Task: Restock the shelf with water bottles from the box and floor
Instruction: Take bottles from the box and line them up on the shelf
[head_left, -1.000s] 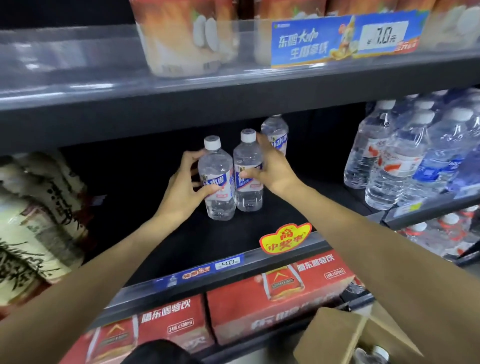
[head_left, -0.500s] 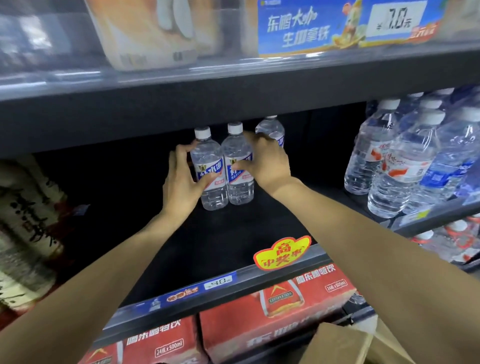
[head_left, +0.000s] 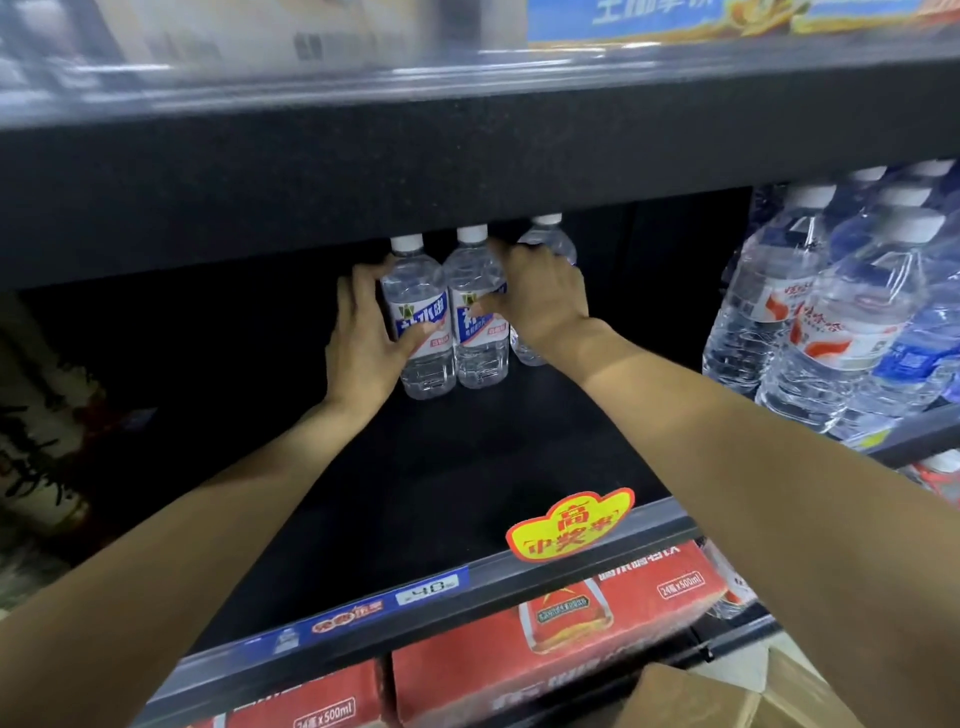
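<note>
Two small clear water bottles with blue labels and white caps stand side by side deep on the black shelf. My left hand grips the left bottle from its left side, thumb across the label. My right hand grips the right bottle from its right side. A third small bottle stands behind my right hand, mostly hidden. A brown cardboard box shows at the bottom right.
The upper shelf's dark front edge hangs low over the bottle caps. Large water bottles crowd the neighbouring shelf at the right. Red drink cartons fill the shelf below. Patterned packs sit at the left. A yellow tag hangs on the shelf rail.
Both hands have pushed the two bottles farther back on the shelf, close to the third bottle. The camera has dropped, so the upper shelf hides more.
</note>
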